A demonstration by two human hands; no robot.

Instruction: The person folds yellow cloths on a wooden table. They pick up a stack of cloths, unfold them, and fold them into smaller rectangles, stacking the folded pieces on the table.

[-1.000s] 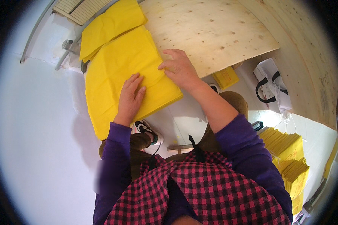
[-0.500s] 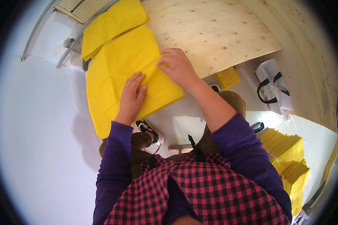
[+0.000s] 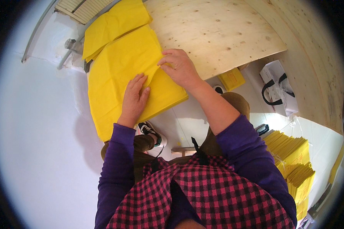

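Note:
A stack of yellow fabric-like sheets (image 3: pixel 118 91) lies at the near left end of the wooden table. My left hand (image 3: pixel 134 95) rests on the top sheet with its fingers stretched out. At the stack's right side, my right hand (image 3: pixel 178 68) pinches the edge of the top sheet between thumb and fingers. That edge is lifted a little and curves between my two hands, with more yellow layers showing below it. Beyond lies a second yellow pile (image 3: pixel 116 24), touching the far edge of this stack.
The plywood tabletop (image 3: pixel 214 34) stretches to the right of the stack. Under its edge is a yellow bundle (image 3: pixel 232 79). A white bag with black handles (image 3: pixel 279 89) stands on the floor at right, and tied yellow bundles (image 3: pixel 294 156) are piled nearer. A white wall (image 3: pixel 38 126) is at left.
My right hand has shifted very slightly left, with the pinched edge of the top sheet curving up a bit more. My left hand has stayed in place.

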